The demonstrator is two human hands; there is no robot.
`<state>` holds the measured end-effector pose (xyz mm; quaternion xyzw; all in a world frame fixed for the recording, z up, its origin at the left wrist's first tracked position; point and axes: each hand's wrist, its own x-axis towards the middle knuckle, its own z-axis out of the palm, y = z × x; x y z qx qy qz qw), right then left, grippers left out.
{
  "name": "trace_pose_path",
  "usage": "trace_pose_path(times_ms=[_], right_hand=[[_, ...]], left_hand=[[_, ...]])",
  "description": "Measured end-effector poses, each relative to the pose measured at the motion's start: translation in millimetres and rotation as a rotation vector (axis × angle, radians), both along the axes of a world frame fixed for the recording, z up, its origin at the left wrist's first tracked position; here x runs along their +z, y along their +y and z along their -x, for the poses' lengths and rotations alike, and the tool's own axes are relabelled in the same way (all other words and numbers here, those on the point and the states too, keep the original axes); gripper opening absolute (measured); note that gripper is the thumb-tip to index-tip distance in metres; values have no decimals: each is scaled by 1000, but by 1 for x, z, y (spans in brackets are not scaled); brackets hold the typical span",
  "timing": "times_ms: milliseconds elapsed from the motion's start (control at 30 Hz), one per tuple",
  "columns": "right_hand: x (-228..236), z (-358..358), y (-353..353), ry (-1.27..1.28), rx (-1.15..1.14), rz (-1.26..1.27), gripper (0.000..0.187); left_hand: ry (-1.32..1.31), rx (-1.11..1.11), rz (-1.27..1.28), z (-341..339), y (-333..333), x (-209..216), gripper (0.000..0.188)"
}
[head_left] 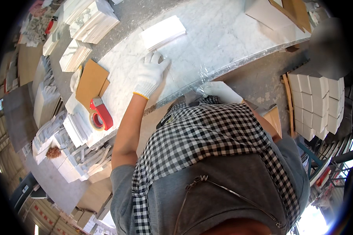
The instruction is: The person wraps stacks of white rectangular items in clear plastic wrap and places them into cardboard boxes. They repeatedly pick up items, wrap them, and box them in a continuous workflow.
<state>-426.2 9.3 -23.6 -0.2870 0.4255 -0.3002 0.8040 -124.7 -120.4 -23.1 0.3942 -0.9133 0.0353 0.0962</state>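
White tile stack (pixel 163 32), lying flat on the marble-patterned tabletop (pixel 231 43) beyond the person's left hand (pixel 150 72). That hand, in a white knit glove with a yellow cuff edge, is open, its fingers extended and thumb spread; the fingertips lie just beside the stack's near edge, contact being uncertain. The right hand (pixel 221 93), also gloved, is at the table's front edge, near glinting clear plastic film (pixel 202 73); whether it grips the film cannot be told. Left of the left forearm: a red tape dispenser (pixel 101 113) and, adjoining it, brown cardboard (pixel 90 84). Far right of the tabletop: a carton (pixel 268 15), white outside and brown inside. Below the hands: a black-and-white checked apron (pixel 200 129).
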Motion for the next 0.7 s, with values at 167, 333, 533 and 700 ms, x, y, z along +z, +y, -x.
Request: trace_pose_path(times_ms=[167, 333, 533, 700], right_hand=[[55, -7, -37, -60, -20, 17, 24], [80, -19, -100, -168, 153, 205, 27], [99, -44, -240, -320, 140, 358, 39], [111, -88, -341, -90, 120, 296, 57]], left_hand=[[202, 141, 29, 13, 5, 15, 33], [484, 250, 37, 19, -7, 11, 33], [952, 559, -283, 20, -63, -16, 33], [1013, 907, -411, 28, -98, 1, 39]])
